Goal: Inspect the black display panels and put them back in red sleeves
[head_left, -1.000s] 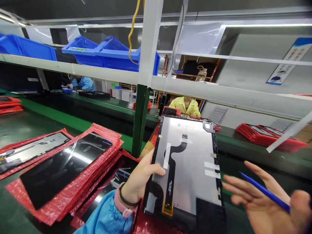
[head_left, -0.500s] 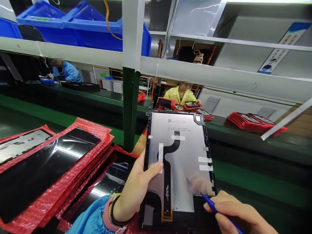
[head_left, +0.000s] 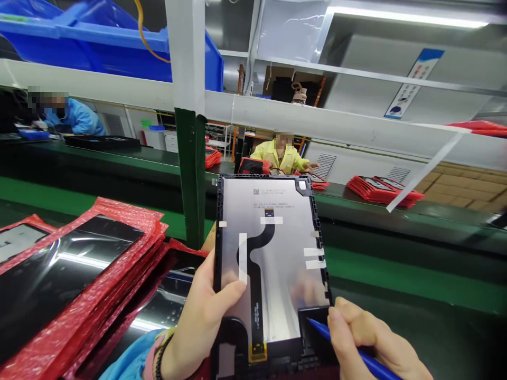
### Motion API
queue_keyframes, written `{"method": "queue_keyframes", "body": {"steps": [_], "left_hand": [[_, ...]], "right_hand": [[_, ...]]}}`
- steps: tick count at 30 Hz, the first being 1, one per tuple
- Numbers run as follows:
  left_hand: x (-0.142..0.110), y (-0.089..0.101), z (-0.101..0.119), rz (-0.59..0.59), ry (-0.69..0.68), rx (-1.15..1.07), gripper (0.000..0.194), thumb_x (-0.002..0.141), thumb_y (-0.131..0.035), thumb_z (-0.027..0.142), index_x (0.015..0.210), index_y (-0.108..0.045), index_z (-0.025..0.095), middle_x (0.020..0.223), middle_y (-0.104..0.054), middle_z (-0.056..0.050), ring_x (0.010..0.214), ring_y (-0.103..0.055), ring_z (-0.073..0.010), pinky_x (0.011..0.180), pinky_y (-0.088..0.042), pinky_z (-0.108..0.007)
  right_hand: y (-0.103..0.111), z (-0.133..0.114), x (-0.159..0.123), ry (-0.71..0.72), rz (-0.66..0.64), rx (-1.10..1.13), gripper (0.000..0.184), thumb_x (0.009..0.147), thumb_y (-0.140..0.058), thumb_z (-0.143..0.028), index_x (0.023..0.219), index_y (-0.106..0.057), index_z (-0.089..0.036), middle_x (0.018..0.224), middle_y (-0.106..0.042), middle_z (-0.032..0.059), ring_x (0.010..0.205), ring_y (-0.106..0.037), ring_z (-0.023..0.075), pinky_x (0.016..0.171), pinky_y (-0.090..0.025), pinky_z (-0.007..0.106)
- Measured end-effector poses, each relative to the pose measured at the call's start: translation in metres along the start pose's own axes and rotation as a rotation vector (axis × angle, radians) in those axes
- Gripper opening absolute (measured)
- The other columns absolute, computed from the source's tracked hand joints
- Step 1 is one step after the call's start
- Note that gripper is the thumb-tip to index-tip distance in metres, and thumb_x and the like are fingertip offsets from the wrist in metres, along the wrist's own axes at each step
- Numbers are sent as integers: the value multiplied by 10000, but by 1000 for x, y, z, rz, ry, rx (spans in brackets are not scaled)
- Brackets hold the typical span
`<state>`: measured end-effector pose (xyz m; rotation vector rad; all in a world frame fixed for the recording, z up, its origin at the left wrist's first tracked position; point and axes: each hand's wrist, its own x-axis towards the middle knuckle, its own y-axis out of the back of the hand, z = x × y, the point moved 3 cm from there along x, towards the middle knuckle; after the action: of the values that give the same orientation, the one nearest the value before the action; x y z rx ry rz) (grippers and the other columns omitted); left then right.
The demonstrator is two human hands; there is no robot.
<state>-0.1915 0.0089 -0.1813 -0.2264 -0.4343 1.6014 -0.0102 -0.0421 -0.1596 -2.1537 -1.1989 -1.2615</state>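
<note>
My left hand [head_left: 206,311] grips the left edge of a tablet screen panel [head_left: 283,243], thumb over its silvery back. A black flex cable [head_left: 257,295] curves down that back to a gold connector at the bottom. White tape strips [head_left: 315,252] lie along the right side and over the cable. My right hand [head_left: 368,343] is closed on a blue pointed pen-like tool [head_left: 320,328]. Its tip is over the black lower-right corner of the panel; whether it touches I cannot tell. The panel's lower edge is partly in shadow.
Black screens in red bubble wrap [head_left: 91,253] are stacked at the left. A green and white post [head_left: 190,174] stands beyond the panel. Blue bins [head_left: 119,53] sit on the rail above. Across the dark bench [head_left: 396,227] are more red-wrapped stacks [head_left: 376,191] and two people.
The tool's tip has moved from the silver area's lower-right edge down onto the black corner. My right hand has come closer to the panel's side. The view has swung right.
</note>
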Motion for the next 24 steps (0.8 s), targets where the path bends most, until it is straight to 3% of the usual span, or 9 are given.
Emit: {"method": "queue_keyframes", "body": {"steps": [4,6,10,14,17,20,22,24], "left_hand": [[-7,-4,4,61,-9,-16,550,659,-760,255,1199,-662,225,1046,-722,-30,1034,-631,-236,868,-474,-270],[-9,-4,3,69,-10,-13,568,654,-764,255,1210,-654,230,1002,-725,-22,1008,-634,-225,816,-479,-248],[-9,-2,1,74,15,18,549,653,-771,284,1185,-663,199,775,-695,4,750,-632,-168,684,-481,-229],[-7,-1,0,88,41,11,574,650,-785,283,1203,-645,212,780,-705,14,680,-625,-142,654,-490,-210],[-6,0,1,70,40,-69,601,645,-793,245,1226,-637,248,1016,-734,-12,961,-663,-205,821,-507,-227],[-5,2,0,-1,31,-80,597,660,-795,243,1234,-633,265,1148,-709,-17,1113,-619,-230,911,-486,-234],[-6,5,-1,-17,33,-39,607,676,-798,274,1255,-613,271,1085,-727,-14,1005,-658,-210,840,-512,-221],[-8,6,0,-20,32,-23,602,678,-799,297,1249,-611,261,1000,-740,-14,877,-676,-193,757,-529,-215]], "right_hand": [[1,2,-1,66,-7,-120,382,798,-606,-19,564,-370,-207,510,-441,-66,451,-463,70,479,-332,230],[0,6,-1,97,-36,-107,383,804,-594,-11,568,-364,-206,508,-421,-68,444,-457,67,486,-341,229],[-2,13,-3,94,-42,-7,393,800,-605,-5,557,-359,-193,511,-368,-70,440,-380,57,481,-334,231],[5,24,-4,-203,120,455,400,863,-552,-94,554,-319,-195,494,-284,-69,443,-294,76,429,-293,227],[10,29,-1,-353,196,714,349,869,-533,-190,560,-371,-206,458,-325,-63,429,-311,95,407,-318,226],[17,29,5,-317,214,677,320,889,-561,-441,663,-562,-214,430,-468,-47,384,-378,99,392,-351,221],[22,32,8,-289,224,570,456,911,-444,-616,790,-650,-227,376,-494,-46,324,-366,96,362,-331,207],[28,37,10,-283,269,448,559,935,-347,-636,782,-674,-210,309,-423,-57,293,-320,84,348,-292,190]]}}
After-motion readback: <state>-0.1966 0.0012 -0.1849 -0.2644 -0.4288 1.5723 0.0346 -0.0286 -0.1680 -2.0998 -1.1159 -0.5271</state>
